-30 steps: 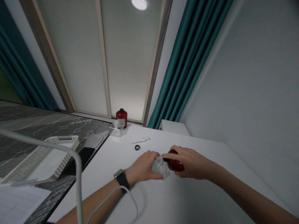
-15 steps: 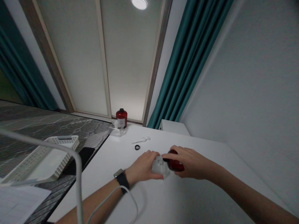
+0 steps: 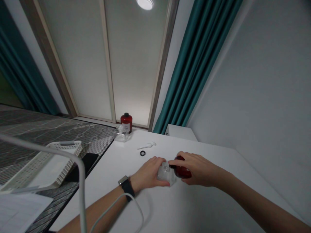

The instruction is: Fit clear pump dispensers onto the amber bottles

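On the white table, my left hand (image 3: 151,173) grips a clear bottle (image 3: 166,173) from its left side, thumb and fingers around it. A dark red bottle (image 3: 183,170) lies tipped sideways in my right hand (image 3: 198,168), its black neck end pointing left, just above the clear bottle's mouth. Whether any liquid passes between the two I cannot make out. Beyond my left hand lie a black ring (image 3: 143,153) and a white pump head (image 3: 147,145).
At the table's far left corner stand another red bottle (image 3: 126,122) with a black cap and a clear box (image 3: 120,135). A white basket (image 3: 46,165), a dark flat object (image 3: 90,161) and paper (image 3: 24,212) are at left. A white cable (image 3: 136,203) crosses near my left wrist.
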Tool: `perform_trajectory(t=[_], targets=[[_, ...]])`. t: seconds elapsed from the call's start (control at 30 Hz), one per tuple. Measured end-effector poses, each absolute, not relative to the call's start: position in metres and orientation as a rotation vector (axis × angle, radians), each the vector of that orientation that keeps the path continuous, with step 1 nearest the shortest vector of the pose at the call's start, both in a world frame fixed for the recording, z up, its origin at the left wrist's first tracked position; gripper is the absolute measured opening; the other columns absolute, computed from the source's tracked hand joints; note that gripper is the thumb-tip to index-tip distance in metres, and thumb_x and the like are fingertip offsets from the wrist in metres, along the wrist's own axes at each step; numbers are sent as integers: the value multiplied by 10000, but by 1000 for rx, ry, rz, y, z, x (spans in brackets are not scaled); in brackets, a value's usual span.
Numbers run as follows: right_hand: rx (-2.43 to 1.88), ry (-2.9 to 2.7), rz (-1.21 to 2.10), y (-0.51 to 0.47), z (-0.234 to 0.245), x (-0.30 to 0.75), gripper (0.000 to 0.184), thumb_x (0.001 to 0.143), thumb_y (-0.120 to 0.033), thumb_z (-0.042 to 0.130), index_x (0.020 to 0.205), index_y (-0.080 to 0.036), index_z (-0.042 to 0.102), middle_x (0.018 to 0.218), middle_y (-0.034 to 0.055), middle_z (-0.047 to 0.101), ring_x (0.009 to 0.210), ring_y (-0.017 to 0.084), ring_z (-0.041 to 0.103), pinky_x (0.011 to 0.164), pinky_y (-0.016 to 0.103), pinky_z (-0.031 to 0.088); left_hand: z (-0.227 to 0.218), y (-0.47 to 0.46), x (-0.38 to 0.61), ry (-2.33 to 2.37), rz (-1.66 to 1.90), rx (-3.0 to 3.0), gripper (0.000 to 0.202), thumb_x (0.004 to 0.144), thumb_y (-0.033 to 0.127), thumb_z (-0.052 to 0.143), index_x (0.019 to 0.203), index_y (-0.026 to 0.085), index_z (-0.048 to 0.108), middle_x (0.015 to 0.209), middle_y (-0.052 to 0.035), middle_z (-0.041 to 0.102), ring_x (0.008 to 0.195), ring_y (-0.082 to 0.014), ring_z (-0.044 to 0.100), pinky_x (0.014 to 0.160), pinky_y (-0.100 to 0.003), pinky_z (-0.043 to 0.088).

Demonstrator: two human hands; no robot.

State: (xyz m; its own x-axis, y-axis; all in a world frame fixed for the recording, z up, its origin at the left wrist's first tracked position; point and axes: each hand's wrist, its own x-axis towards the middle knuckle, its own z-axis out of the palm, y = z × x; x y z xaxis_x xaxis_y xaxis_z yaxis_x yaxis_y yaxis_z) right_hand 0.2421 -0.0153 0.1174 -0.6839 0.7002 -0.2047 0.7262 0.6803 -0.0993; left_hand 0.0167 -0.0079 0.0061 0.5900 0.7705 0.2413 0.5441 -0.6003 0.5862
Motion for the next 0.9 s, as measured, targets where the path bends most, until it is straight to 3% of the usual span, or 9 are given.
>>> perform_trajectory(t=[0.9], targets=[[1176,2710,-228,-18,122,237,747,750,-170,676,1418,-427,463,1176,73,586,984,278,637,812,403,472,4,-8,16,1042,680,2372,680,660,454,880,1169,162,536,1148,-110,651,1024,-309,597,880,-402,477]])
